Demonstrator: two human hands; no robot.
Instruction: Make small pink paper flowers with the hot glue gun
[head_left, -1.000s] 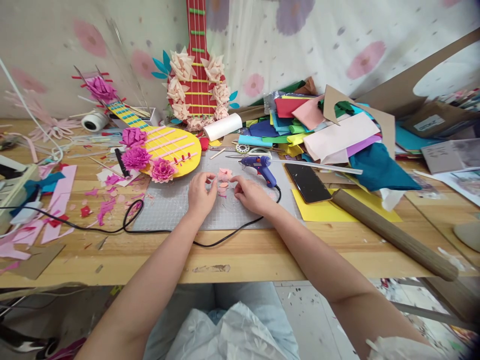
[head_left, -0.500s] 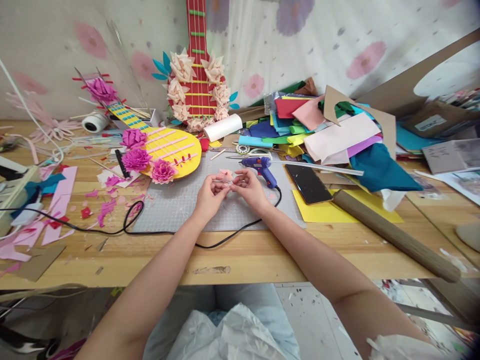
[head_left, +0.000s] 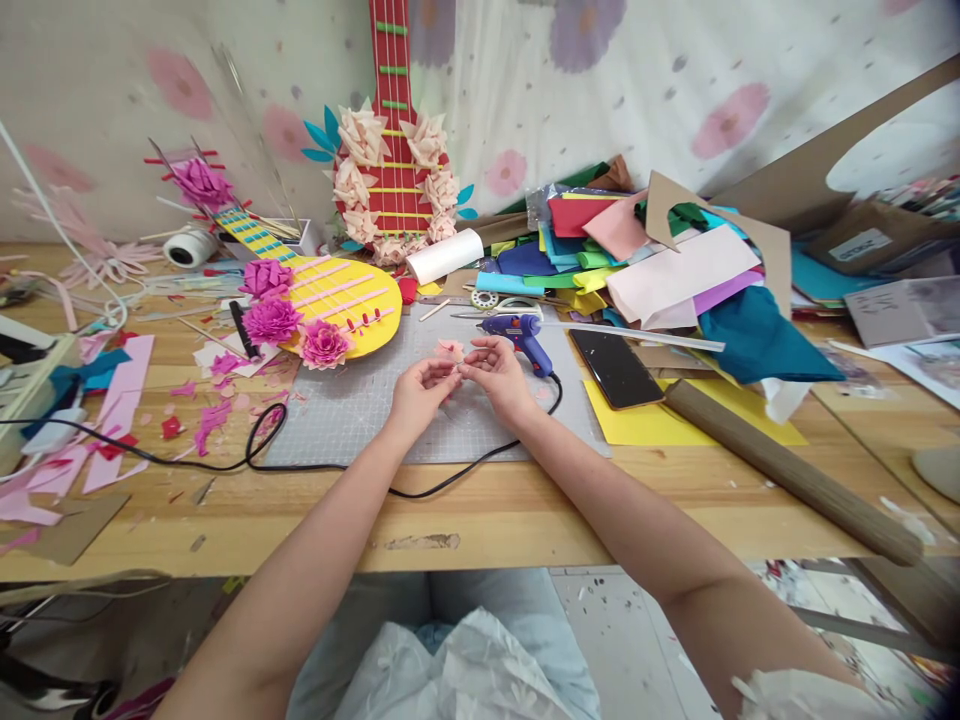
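My left hand (head_left: 424, 396) and my right hand (head_left: 498, 380) meet over the grey cutting mat (head_left: 352, 420), fingertips pinched together. Whatever sits between those tips is too small and covered to make out. Just beyond the fingers shows a small pale pink paper piece (head_left: 451, 349); I cannot tell if it is held or lies on the mat. A blue glue gun (head_left: 527, 340) rests right behind my right hand, its black cord (head_left: 450, 487) curving around in front of the mat. To the left lies a yellow paper guitar (head_left: 367, 300) with magenta paper flowers (head_left: 326, 342).
A red guitar (head_left: 395, 150) with cream flowers leans on the back curtain. Coloured paper sheets (head_left: 682, 275) are heaped at the back right. A phone (head_left: 616, 368) and a brown tube (head_left: 787, 470) lie to the right. Pink scraps (head_left: 214, 425) litter the left side.
My fingertips have shifted slightly against each other, and the pale pink piece sits a touch lower in view. Everything else stays in place.
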